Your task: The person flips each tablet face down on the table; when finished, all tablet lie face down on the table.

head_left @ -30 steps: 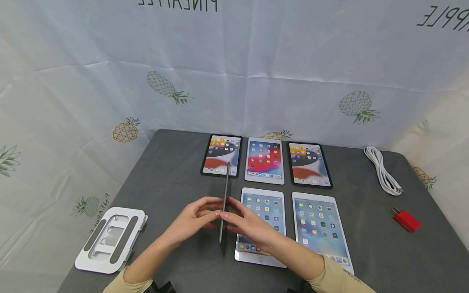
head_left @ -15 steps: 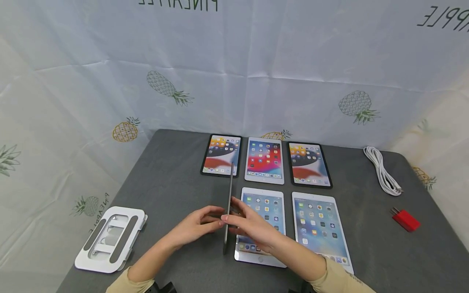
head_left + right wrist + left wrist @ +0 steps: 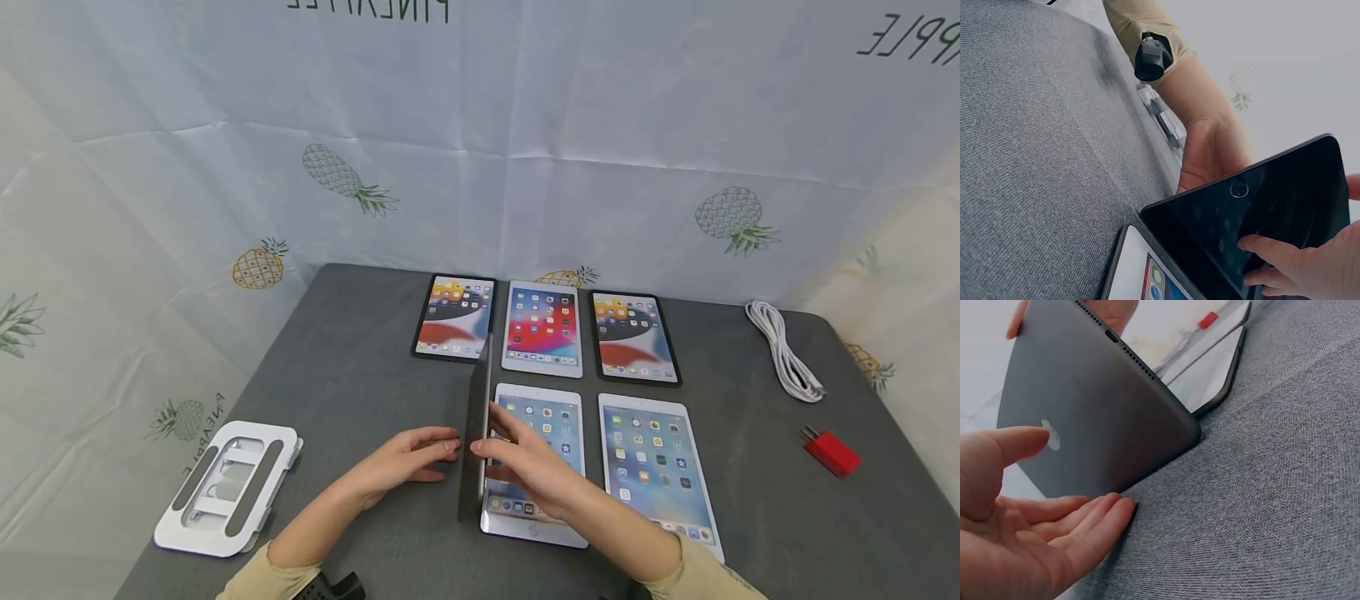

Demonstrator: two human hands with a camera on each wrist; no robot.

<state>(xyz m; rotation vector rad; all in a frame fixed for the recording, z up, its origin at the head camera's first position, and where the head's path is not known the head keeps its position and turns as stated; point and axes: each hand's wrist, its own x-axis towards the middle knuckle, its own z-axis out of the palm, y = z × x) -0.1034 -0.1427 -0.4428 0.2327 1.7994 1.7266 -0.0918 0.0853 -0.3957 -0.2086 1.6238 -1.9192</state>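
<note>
A dark grey tablet (image 3: 472, 475) stands on edge at the left side of a white-framed tablet (image 3: 532, 417) lying face up. My right hand (image 3: 536, 467) holds it near its upper edge, thumb at the edge and fingers against the screen. In the right wrist view, the black-framed screen (image 3: 1285, 187) shows a round home button. My left hand (image 3: 405, 462) is beside the back, palm up with relaxed fingers. In the left wrist view, its thumb overlaps the logo on the back (image 3: 1091, 400), and its fingertips are by the lower edge.
Behind lie a black-framed tablet (image 3: 453, 321), a white one (image 3: 542, 329) and another black one (image 3: 635, 337). A further white tablet (image 3: 656, 471) lies right. A white folding stand (image 3: 202, 442) is left; a coiled white cable (image 3: 783, 350) and red charger plug (image 3: 832, 452) are at right.
The dark tablet has shifted right and tilted, so its back now shows. My right hand has moved right with it. My left hand no longer holds it and its fingers have loosened.
</note>
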